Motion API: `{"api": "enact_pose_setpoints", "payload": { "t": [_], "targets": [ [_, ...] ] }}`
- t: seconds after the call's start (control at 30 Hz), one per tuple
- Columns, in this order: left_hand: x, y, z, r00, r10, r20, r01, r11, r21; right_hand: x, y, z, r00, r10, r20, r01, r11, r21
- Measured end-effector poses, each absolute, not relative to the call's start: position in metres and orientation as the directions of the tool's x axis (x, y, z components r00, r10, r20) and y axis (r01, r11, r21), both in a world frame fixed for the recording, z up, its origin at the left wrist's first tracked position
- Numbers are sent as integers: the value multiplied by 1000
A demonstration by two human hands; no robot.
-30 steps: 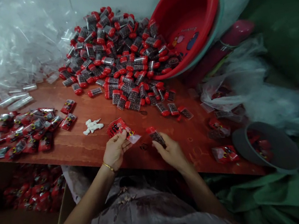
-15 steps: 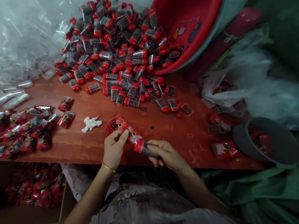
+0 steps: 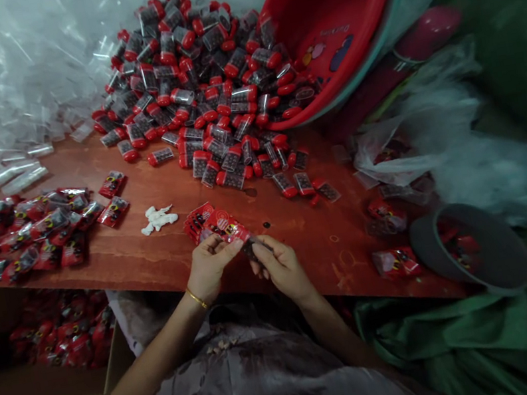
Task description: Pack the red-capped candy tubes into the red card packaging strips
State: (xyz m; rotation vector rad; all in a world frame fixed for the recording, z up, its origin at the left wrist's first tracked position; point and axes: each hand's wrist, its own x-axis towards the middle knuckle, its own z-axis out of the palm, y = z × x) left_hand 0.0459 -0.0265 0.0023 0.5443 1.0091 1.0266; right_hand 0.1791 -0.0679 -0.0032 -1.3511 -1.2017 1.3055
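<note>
Both forearms (image 3: 162, 346) angle inward over the near edge of a reddish-brown table (image 3: 123, 265). The left hand (image 3: 208, 267) pinches red printed wrappers (image 3: 225, 224), thumb on top. Just beside it, the right hand (image 3: 283, 270) clasps a dark container (image 3: 255, 251), thumb pointing toward the left hand; the container's far end, at the wrappers' edge, is partly hidden.

The left hand (image 3: 210, 267) and right hand (image 3: 284, 268) almost meet, fingers (image 3: 275, 243) curled, both forearms (image 3: 155, 350) slanting inward
</note>
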Motion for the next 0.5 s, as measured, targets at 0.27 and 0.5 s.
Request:
{"api": "enact_pose_setpoints", "payload": {
  "t": [0.27,0.5],
  "targets": [
    [49,-24,9,162,873,-459,-511,473,718,170,-64,-5,-112,988,-107,147,-90,-985],
    [41,-15,14,299,835,-462,-457,551,698,157,-63,-10,-104,988,-118,-102,-128,-986]
  ]
}}
